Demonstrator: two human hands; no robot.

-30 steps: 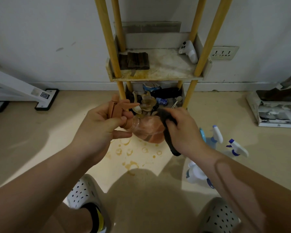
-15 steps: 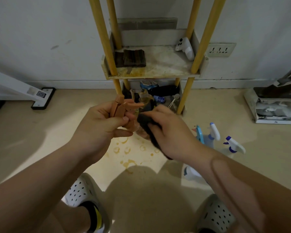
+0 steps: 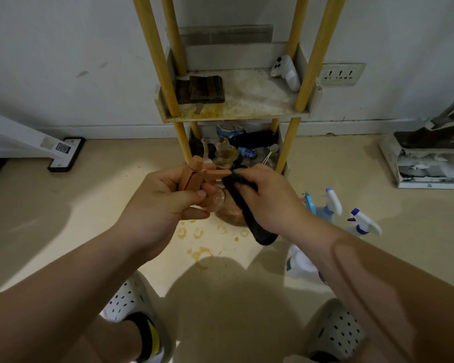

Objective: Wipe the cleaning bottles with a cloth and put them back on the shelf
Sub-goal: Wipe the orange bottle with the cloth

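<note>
Head view: the left hand [image 3: 163,203] is gripping the brown spray bottle [image 3: 193,176] by its trigger head, with the fingers curling round the neck and the thumb lying across the front. It is holding the bottle in the air in front of the lower tier of the shelf [image 3: 236,116], above the floor [image 3: 63,218]. The right hand [image 3: 270,203] is gripping the black cloth [image 3: 249,218] with curled fingers and is pressing it against the nozzle end of the trigger head. The loose end of the cloth is hanging below the hand, covering part of the bottle's amber body. On the middle tier of the shelf, a folded dark cloth [image 3: 206,89] is lying at the front left corner, and a white handheld device [image 3: 286,73] is leaning in the rear right corner. The lower tier is holding small mixed items that are too cluttered to identify. Three white spray bottles [image 3: 332,203] with blue parts are sitting on the floor to the right of the shelf's front right post, one partly hidden by the right forearm. Brown ring stains [image 3: 202,254] are marking the floor below the hands.
</note>
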